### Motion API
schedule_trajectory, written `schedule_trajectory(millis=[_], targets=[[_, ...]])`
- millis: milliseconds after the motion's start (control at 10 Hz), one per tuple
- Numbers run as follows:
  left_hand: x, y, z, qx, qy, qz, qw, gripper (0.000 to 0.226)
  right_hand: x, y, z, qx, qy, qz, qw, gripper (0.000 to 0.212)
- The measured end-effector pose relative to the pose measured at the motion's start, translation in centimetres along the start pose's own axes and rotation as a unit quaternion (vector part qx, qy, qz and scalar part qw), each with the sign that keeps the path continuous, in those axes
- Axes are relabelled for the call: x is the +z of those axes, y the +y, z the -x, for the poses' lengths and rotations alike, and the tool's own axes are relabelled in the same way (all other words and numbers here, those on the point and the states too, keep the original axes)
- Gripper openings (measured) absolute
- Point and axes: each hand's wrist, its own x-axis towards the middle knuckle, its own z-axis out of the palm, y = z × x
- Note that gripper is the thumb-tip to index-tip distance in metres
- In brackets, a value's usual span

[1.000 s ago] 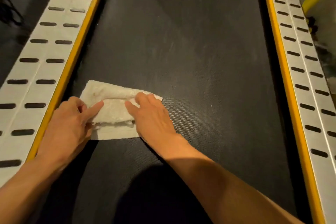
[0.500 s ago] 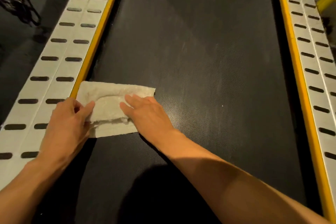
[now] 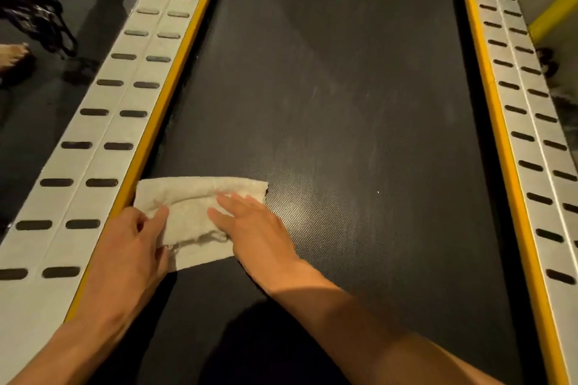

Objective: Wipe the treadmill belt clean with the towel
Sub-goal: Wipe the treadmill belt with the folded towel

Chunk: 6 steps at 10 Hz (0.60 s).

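1. The person's bare left hand (image 3: 125,256) is showing uncovered from fingertips to wrist, its knuckles and tendons standing out under warm light.
2. The bare right hand (image 3: 259,234) is showing uncovered in the same way.
3. The bare left forearm (image 3: 72,344) is running unclothed to the bottom edge of the view.
4. The bare right forearm (image 3: 359,316) is running unclothed to the lower edge too, and a hard-edged shadow is falling across it behind the wrist.
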Motion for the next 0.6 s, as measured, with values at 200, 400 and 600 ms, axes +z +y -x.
schedule_trajectory(millis=[200, 400, 600], targets=[[0.7, 1.1, -1.0, 0.032, 0.022, -0.081, 0.996, 0.042, 0.1, 0.9, 0.6, 0.05, 0.026, -0.076, 0.996, 0.045], [0.3, 3.3, 0.8, -0.005, -0.018, -0.037, 0.999, 0.054, 0.2, 1.6, 1.2, 0.037, -0.018, -0.063, 0.997, 0.067], [2.5, 6.8, 1.2, 0.089, -0.004, -0.004, 0.996, 0.041, -1.5, 6.4, 4.8, 0.101, 0.059, -0.1, 0.988, 0.05]])
